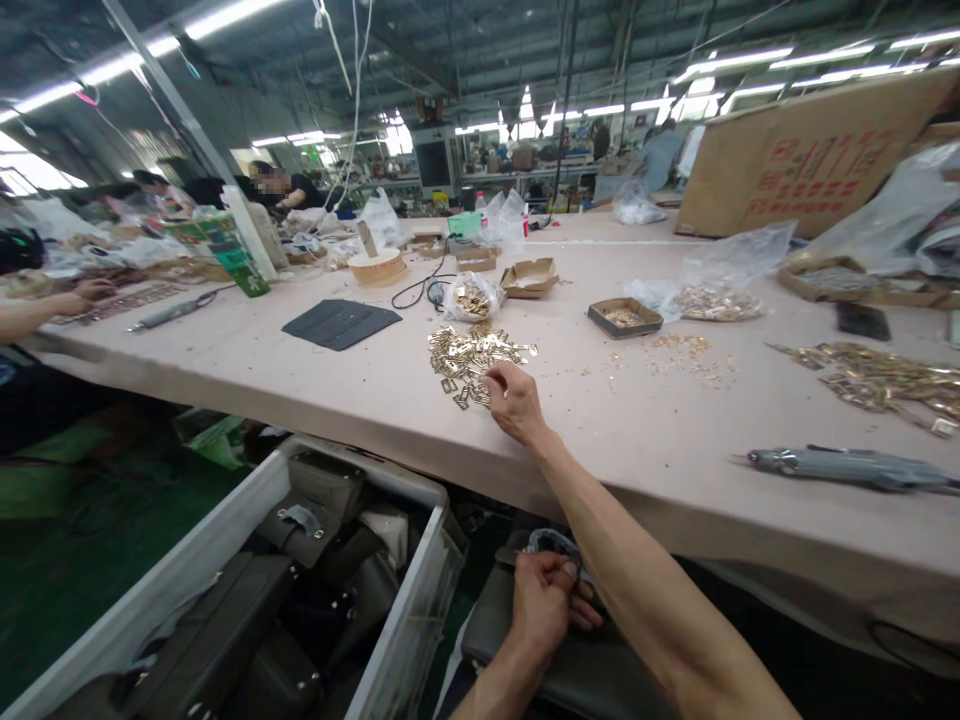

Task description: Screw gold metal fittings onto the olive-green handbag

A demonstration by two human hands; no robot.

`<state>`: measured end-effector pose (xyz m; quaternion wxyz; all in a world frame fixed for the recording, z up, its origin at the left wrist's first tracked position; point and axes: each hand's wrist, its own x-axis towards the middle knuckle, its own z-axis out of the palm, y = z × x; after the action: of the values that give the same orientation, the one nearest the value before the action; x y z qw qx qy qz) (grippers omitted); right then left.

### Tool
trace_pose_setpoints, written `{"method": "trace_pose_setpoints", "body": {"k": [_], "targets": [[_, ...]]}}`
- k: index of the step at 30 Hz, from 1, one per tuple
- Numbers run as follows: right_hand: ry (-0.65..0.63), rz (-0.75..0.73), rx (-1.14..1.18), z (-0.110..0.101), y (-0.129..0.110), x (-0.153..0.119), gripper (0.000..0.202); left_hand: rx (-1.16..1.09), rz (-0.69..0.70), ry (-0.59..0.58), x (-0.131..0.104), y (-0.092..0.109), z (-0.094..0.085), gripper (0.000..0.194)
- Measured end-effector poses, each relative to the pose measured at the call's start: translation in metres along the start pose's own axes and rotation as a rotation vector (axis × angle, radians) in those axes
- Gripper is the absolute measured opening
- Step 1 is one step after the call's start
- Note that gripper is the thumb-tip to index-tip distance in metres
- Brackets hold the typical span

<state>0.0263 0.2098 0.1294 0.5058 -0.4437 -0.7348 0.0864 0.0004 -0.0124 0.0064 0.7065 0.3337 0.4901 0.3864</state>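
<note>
My right hand (514, 400) reaches over the table to the near right edge of a pile of small gold-coloured metal buckles (469, 355). Its thumb and forefinger are pinched together; whatever lies between the tips is too small to make out. Below the table edge, my left hand (544, 600) has its fingers curled on a dark olive bag (487, 625) at my lap. A plastic-wrapped loop (553, 540) on the bag shows just behind those fingers. My right forearm hides part of the bag.
A white crate (420, 570) of dark bags stands left of my lap. On the table lie a grey electric screwdriver (847, 467), long gold metal parts (892, 380), a cardboard tray (624, 318), a black sheet (341, 323) and a bag of fittings (472, 298). Another person's hand (90, 292) is at far left.
</note>
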Motion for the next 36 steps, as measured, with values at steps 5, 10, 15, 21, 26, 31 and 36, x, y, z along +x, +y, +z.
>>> {"method": "trace_pose_setpoints", "body": {"k": [5, 10, 15, 21, 26, 31, 36], "targets": [[0.231, 0.059, 0.098, -0.035, 0.004, -0.027, 0.014, -0.029, 0.003, -0.028, 0.004, -0.004, 0.003, 0.063], [0.216, 0.129, 0.075, -0.065, 0.024, -0.053, 0.018, -0.029, -0.039, 0.019, 0.012, -0.006, 0.007, 0.065], [0.190, 0.107, -0.018, -0.082, 0.023, -0.078, 0.013, -0.021, -0.033, 0.012, 0.013, -0.004, 0.008, 0.062], [-0.012, 0.215, -0.223, -0.085, 0.022, -0.075, 0.012, 0.004, -0.023, 0.010, 0.014, 0.000, 0.012, 0.059], [-0.214, 0.304, -0.353, -0.102, 0.007, -0.065, 0.033, 0.031, -0.018, -0.008, 0.016, 0.000, 0.013, 0.058], [-0.145, 0.237, 0.096, -0.139, -0.032, -0.103, 0.021, 0.031, -0.014, -0.007, 0.017, 0.001, 0.013, 0.056], [-0.119, 0.393, 0.087, -0.157, -0.037, -0.192, 0.016, -0.005, -0.035, 0.006, 0.017, 0.003, 0.011, 0.053]]}}
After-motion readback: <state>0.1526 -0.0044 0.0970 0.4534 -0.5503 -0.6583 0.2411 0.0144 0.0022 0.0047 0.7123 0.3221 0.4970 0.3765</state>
